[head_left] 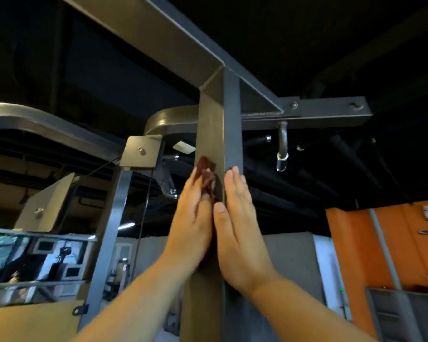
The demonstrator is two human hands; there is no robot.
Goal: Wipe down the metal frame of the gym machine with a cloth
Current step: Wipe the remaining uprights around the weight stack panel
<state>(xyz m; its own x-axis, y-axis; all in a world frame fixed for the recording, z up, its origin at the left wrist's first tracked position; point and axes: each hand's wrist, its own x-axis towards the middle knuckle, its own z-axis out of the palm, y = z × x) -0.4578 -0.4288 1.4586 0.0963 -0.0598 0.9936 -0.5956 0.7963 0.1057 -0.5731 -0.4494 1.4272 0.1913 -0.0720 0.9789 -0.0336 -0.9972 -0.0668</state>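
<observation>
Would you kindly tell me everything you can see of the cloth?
The cloth is small, dark reddish-brown, crumpled and soft-looking. It lies against the left-facing side of the upright metal post, below the top joint, pressed there by the straight fingers of the left hand. Its upper part sticks out above the fingertips; the rest is hidden. The right hand rests flat on the post beside it, apparently not touching it.

Body in view: two hands and forearms only.

Left hand [190, 218]: bare. Its fingers [189, 186] are smeared by motion blur, so nail detail is unreadable.

Right hand [240, 230]: bare and in sharp focus. Short, rounded fingernails [235, 170] show at the tips, and the broader thumbnail [218, 207] is also trimmed short.

Left forearm [139, 299] and right forearm [307, 307]: bare from wrist to the lower frame edge.

Clothing: cannot tell, out of frame.
</observation>
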